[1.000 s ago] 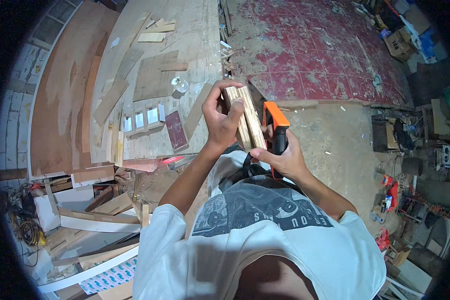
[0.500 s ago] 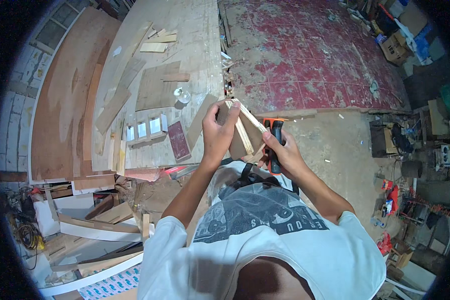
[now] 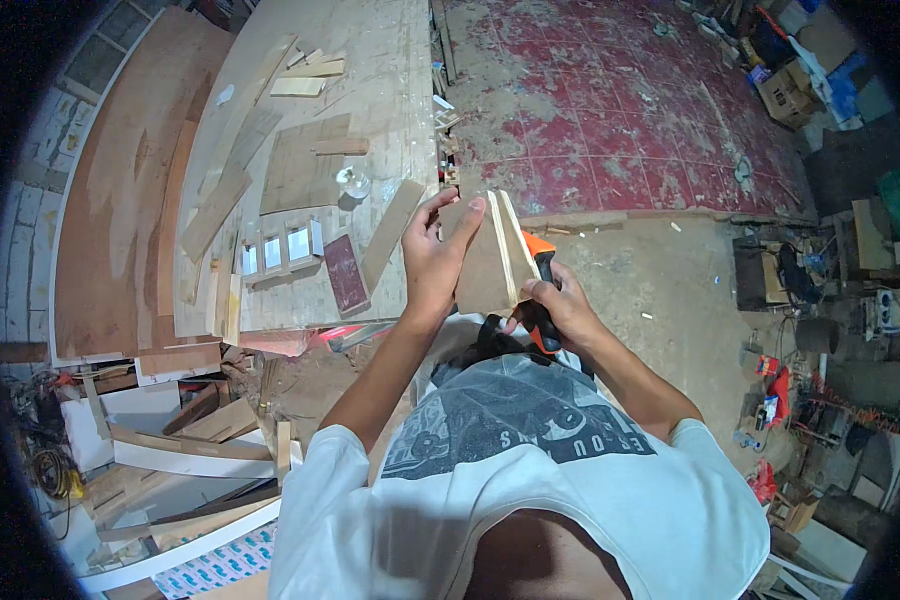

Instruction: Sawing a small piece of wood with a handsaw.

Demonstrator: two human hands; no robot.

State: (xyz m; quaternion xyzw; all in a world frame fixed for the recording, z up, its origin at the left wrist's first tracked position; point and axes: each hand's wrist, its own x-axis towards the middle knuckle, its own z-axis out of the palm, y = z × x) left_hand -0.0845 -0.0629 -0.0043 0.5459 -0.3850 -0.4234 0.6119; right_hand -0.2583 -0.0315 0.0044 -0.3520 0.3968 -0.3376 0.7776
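Observation:
Two plywood pieces (image 3: 508, 245), with pale layered edges facing up, are held in front of my waist, close together. A brown flat face (image 3: 483, 265) shows on their left side. My left hand (image 3: 438, 255) is at their upper left, thumb on the wood and fingers curled around its far side. My right hand (image 3: 568, 308) pinches the lower end with its thumb. Its fingers also wrap an orange-and-black handle (image 3: 543, 300) of a tool whose working end is hidden.
A wooden worktable (image 3: 390, 110) at the left holds loose boards, a clear glass jar (image 3: 352, 182), a small white-framed piece (image 3: 282, 250) and a dark red board (image 3: 346, 274). Scrap wood (image 3: 200, 440) is piled at lower left. Red tiled floor (image 3: 620, 110) lies ahead; clutter lines the right.
The two plywood pieces, spread in a V joined at the top before, now lie nearly side by side. My left hand's fingers have moved off their top end and the brown face has turned into view.

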